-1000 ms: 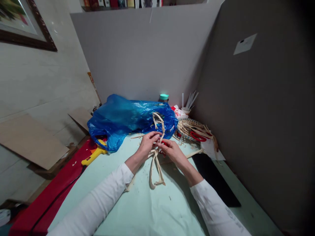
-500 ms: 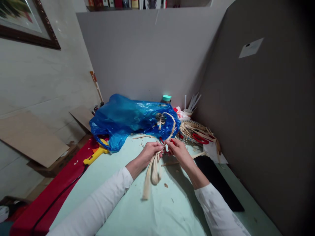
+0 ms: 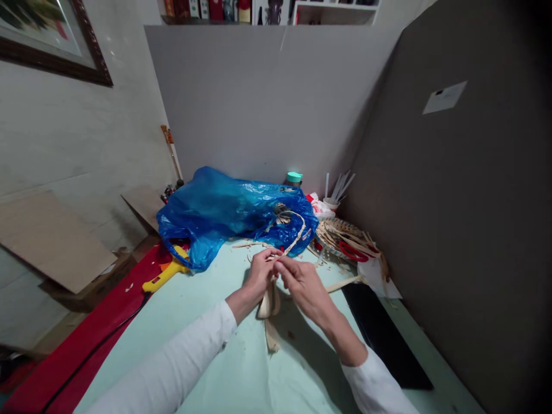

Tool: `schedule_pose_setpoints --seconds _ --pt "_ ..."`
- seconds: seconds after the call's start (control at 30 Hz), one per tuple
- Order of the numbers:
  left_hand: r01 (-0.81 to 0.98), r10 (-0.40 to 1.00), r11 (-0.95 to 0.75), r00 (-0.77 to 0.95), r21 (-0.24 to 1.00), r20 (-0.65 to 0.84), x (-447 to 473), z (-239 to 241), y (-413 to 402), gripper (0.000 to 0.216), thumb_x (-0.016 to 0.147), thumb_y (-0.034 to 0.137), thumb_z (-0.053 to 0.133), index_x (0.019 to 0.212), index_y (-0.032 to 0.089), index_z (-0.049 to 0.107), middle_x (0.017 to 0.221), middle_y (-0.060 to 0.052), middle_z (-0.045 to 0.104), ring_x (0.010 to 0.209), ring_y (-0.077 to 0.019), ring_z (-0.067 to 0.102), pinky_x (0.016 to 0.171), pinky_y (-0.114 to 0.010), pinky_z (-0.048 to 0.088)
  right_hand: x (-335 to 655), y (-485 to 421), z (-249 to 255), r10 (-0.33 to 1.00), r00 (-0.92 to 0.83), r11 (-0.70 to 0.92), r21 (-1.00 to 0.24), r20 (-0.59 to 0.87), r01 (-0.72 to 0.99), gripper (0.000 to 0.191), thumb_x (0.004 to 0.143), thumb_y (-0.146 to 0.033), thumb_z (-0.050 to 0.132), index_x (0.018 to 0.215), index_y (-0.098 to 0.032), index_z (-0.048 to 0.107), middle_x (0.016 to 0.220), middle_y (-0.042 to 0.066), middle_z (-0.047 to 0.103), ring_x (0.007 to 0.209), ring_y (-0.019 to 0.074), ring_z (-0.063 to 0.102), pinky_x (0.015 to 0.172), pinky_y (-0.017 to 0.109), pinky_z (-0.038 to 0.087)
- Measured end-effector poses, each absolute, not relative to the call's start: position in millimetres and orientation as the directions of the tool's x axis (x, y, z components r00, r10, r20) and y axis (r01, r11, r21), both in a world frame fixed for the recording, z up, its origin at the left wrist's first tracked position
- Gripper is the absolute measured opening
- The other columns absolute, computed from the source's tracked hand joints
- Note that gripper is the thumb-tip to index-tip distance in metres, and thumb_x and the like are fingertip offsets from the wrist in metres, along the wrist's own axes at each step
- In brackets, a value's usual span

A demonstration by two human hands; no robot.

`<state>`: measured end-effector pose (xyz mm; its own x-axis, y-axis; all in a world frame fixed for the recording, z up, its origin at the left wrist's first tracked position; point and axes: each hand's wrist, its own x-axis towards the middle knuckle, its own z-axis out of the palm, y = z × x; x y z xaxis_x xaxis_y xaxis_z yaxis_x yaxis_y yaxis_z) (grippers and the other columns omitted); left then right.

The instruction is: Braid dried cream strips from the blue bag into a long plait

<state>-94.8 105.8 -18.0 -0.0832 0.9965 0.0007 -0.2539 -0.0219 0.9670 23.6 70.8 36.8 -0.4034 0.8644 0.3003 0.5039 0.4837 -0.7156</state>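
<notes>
A pale braided cord (image 3: 296, 237) of dried plant strips curves up and away from my fingers, in front of the blue bag. My left hand (image 3: 261, 272) pinches the cord at its near end. Close against it, my right hand (image 3: 302, 283) is closed with thumb and forefinger on the strips at the same spot. Loose folded strips (image 3: 268, 303) hang below my hands, with one flat end near the cloth. The exact grip point is partly hidden by my fingers.
A blue plastic bag (image 3: 224, 207) lies at the back. To the left is a yellow glue gun (image 3: 166, 277) with a black cord. A round basket of strips (image 3: 340, 236) with red-handled scissors (image 3: 354, 252) sits right, near a black flat board (image 3: 386, 333).
My right hand has moved slightly left and lower, now turned over the join. The loose strips have swung, and the cord's loop has opened into a flatter curve.
</notes>
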Motion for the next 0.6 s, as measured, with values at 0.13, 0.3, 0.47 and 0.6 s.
schedule_pose_setpoints --seconds 0.13,0.3,0.47,0.6 --pt "-0.234 0.997 -0.040 -0.078 0.971 0.023 -96.8 -23.2 108.5 0.025 0.060 0.023 0.067 0.084 0.014 0.067 0.076 -0.004 0.067 0.068 -0.0159 0.060 0.065 -0.026 0.045 15.8 65.2 30.8 0.790 -0.505 0.596 -0.630 0.347 0.499 0.029 0.095 -0.028 0.039 0.069 -0.019 0.048 0.069 0.001 0.055 0.064 0.0135 0.048 0.062 0.025 0.033" --pt "-0.199 0.997 -0.061 -0.067 0.978 0.048 -94.3 -23.2 101.0 0.014 0.063 0.028 0.066 0.064 0.015 0.062 0.064 -0.002 0.062 0.060 -0.0148 0.056 0.057 -0.024 0.043 17.6 75.6 34.6 0.816 -0.432 0.557 -0.722 0.384 0.410 0.034 0.097 -0.034 0.038 0.071 -0.019 0.054 0.065 -0.001 0.055 0.062 0.0128 0.049 0.062 0.023 0.034" --pt "-0.166 0.989 -0.040 -0.150 0.985 0.015 -83.3 -16.3 87.3 0.028 0.066 0.026 0.066 0.050 0.018 0.045 0.042 0.004 0.045 0.040 -0.0090 0.042 0.041 -0.021 0.030 13.6 91.2 39.7 0.848 -0.403 0.491 -0.797 0.345 0.352 0.036 0.096 -0.037 0.040 0.071 -0.018 0.058 0.061 -0.002 0.055 0.059 0.0122 0.052 0.059 0.022 0.036" --pt "-0.184 0.976 -0.028 -0.218 0.983 -0.013 -80.7 -15.2 82.0 0.030 0.065 0.022 0.067 0.049 0.020 0.042 0.037 0.006 0.040 0.035 -0.0084 0.039 0.038 -0.021 0.026 3.3 97.7 42.3 0.848 -0.424 0.479 -0.803 0.319 0.353 0.034 0.096 -0.037 0.042 0.078 -0.019 0.064 0.060 -0.001 0.060 0.059 0.0129 0.057 0.059 0.022 0.040"
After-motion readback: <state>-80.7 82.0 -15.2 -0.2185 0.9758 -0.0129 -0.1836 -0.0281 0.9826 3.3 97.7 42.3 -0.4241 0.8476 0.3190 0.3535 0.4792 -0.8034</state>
